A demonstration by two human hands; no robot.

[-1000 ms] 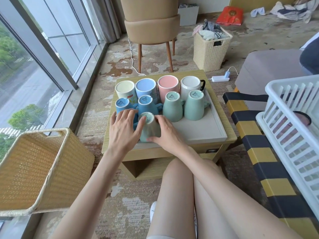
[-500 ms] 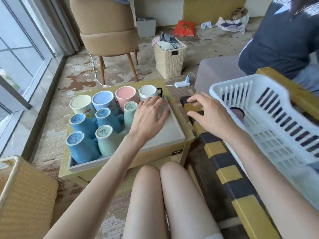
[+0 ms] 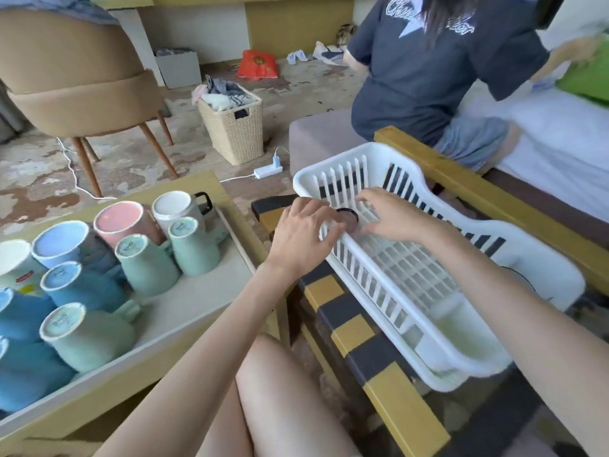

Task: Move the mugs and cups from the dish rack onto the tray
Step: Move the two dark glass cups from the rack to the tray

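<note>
The white plastic dish rack (image 3: 428, 206) sits on a yellow-and-black striped bench at the right. At its far left end lies one mug (image 3: 349, 215) with a dark rim, mostly hidden by my hands. My left hand (image 3: 301, 234) hovers over the rack's near wall, fingers loosely bent beside the mug. My right hand (image 3: 390, 216) is inside the rack, fingers spread toward the mug from the right. Neither hand plainly holds it. The grey tray (image 3: 197, 298) on the low wooden table at the left carries several upturned mugs (image 3: 145, 263) in blue, green, pink and white.
A person in a dark T-shirt (image 3: 428, 70) sits on a bed behind the rack. On the floor beyond the table stand a wicker laundry basket (image 3: 235, 130), a tan chair (image 3: 75, 90) and a white power strip (image 3: 268, 169). My knees are below the table edge.
My view has swung right from the tray to the rack. Both hands left the mugs on the tray and moved over to the mug in the rack.
</note>
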